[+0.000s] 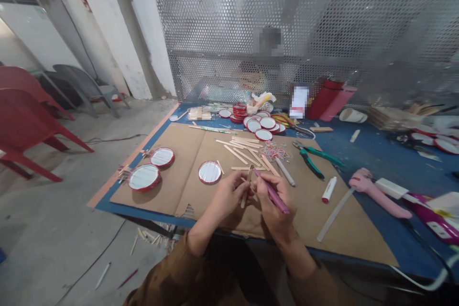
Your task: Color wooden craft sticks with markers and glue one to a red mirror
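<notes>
My left hand (229, 192) pinches a flat wooden stick (246, 188) over the near part of the cardboard sheet (186, 153). In my right hand (278, 201) is a purple pen (273, 192), its tip at the stick's upper end. A round white disc with a red rim (210, 172) lies just left of my hands. Loose wooden sticks (242, 154) and a pile of coloured rubber bands (276, 151) are beyond them. Two more red-rimmed discs (144, 177) with sticks attached rest at the left.
Green-handled pliers (311, 162), a white marker (329, 190) and a pink glue gun (380, 193) lie to the right. Stacked red-rimmed lids (264, 123), a phone (299, 102) and a red bottle (324, 99) stand near the perforated metal screen (222, 24).
</notes>
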`<state>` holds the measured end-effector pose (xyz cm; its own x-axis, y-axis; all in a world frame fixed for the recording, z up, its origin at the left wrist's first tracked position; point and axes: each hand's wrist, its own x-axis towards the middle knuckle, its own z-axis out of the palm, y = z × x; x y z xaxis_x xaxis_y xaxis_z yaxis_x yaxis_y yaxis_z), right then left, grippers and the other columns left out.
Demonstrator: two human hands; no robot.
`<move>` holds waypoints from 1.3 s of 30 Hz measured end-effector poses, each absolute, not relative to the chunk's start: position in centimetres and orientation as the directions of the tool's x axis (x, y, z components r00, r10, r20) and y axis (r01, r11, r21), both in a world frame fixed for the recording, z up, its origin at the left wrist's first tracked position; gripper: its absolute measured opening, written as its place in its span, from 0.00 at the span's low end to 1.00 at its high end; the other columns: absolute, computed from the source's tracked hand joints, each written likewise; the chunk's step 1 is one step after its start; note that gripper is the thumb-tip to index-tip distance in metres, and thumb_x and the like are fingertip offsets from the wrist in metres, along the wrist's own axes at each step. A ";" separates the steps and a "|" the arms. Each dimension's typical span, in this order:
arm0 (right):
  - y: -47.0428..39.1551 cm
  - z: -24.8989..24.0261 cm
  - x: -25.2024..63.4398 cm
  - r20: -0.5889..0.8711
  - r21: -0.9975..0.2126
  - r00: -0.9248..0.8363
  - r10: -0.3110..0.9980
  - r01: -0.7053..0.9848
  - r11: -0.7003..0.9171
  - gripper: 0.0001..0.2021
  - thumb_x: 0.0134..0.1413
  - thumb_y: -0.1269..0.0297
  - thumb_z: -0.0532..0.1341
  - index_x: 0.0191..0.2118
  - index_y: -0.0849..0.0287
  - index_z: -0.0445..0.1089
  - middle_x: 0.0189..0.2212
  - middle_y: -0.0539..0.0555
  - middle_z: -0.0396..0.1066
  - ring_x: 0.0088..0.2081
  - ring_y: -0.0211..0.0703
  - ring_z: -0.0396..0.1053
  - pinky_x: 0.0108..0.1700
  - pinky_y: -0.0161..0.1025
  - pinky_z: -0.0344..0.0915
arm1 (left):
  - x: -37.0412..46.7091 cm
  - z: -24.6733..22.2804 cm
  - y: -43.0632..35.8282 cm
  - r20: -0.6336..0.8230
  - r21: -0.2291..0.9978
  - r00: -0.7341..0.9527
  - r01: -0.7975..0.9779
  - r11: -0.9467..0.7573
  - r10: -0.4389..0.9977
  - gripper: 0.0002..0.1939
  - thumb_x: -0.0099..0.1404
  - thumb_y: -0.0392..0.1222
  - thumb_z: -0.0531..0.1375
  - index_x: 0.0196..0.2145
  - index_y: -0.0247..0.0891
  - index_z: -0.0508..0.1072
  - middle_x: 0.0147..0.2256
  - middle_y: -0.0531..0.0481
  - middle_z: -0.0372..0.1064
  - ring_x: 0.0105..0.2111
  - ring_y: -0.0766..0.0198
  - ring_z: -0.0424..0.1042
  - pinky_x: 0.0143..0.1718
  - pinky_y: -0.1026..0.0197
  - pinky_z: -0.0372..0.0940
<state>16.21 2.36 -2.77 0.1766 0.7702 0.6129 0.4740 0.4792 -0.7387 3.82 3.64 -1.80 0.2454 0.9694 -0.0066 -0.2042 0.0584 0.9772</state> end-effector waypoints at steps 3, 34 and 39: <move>2.3 -2.6 16.2 0.647 -0.704 0.136 0.751 0.484 0.519 0.06 0.60 0.62 0.60 0.39 0.59 0.70 0.28 0.53 0.74 0.27 0.40 0.73 0.30 0.37 0.71 | 3.8 -1.9 3.6 0.005 0.977 0.254 -0.205 0.048 0.967 0.08 0.60 0.44 0.57 0.32 0.37 0.66 0.18 0.60 0.61 0.16 0.72 0.60 0.21 0.67 0.60; 2.0 -3.1 16.2 0.634 -0.716 0.187 0.750 0.509 0.478 0.07 0.59 0.61 0.60 0.40 0.58 0.69 0.32 0.55 0.74 0.32 0.42 0.74 0.33 0.39 0.72 | 3.7 -2.0 3.6 0.013 0.990 0.217 -0.142 0.019 0.976 0.11 0.62 0.47 0.58 0.37 0.37 0.65 0.19 0.59 0.64 0.17 0.71 0.63 0.22 0.67 0.62; 2.1 -3.1 16.1 0.687 -0.667 0.134 0.715 0.508 0.546 0.05 0.60 0.64 0.60 0.40 0.57 0.68 0.33 0.54 0.74 0.32 0.41 0.74 0.36 0.39 0.73 | 3.5 -2.2 3.6 0.050 0.997 0.241 -0.075 -0.033 0.969 0.11 0.64 0.46 0.56 0.40 0.36 0.68 0.19 0.59 0.62 0.17 0.70 0.63 0.22 0.68 0.59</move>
